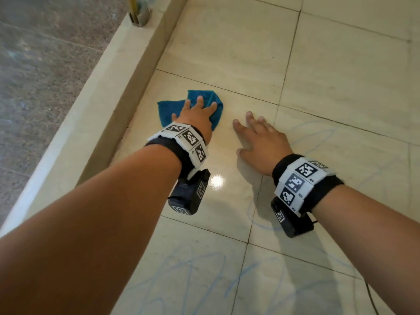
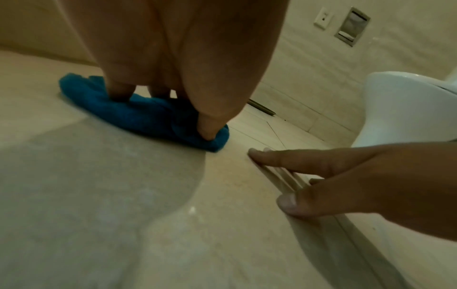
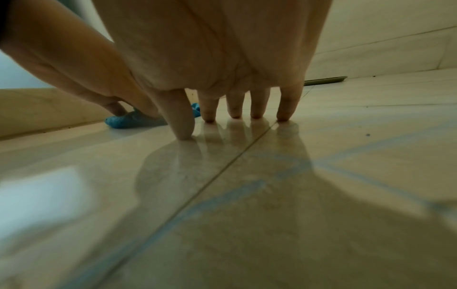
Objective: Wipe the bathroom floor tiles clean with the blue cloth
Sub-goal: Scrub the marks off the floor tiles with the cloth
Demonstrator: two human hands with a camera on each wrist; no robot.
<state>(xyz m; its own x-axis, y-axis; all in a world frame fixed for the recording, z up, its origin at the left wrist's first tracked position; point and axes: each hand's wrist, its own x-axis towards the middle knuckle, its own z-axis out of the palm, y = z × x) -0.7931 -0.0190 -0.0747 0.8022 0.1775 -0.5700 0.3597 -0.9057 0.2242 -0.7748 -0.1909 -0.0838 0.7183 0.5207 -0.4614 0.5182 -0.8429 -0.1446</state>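
1. While the left hand (image 1: 197, 114) is pressing flat, fingers spread, on the blue cloth (image 1: 211, 97), the cloth is lying bunched under that grip beside the curb (image 1: 127, 87).
2. The right hand (image 1: 261, 137) is bracing just right of it, fingertips (image 3: 284, 117) apart on bare floor tiles (image 1: 341, 76), holding nothing.
3. Blue scribbles (image 1: 181, 276) are lying behind both wrists, toward the person, so the next stroke probably needs pulling back; the left hand is nearer.

The head view is evenly bright, with a round glare spot (image 1: 217, 181) on the glossy floor tiles (image 1: 250, 53) between the wrists. Both wrist views are dim and yellowish, with soft shadows (image 3: 173, 172) under each palm. Near floor blurs; edges bow.
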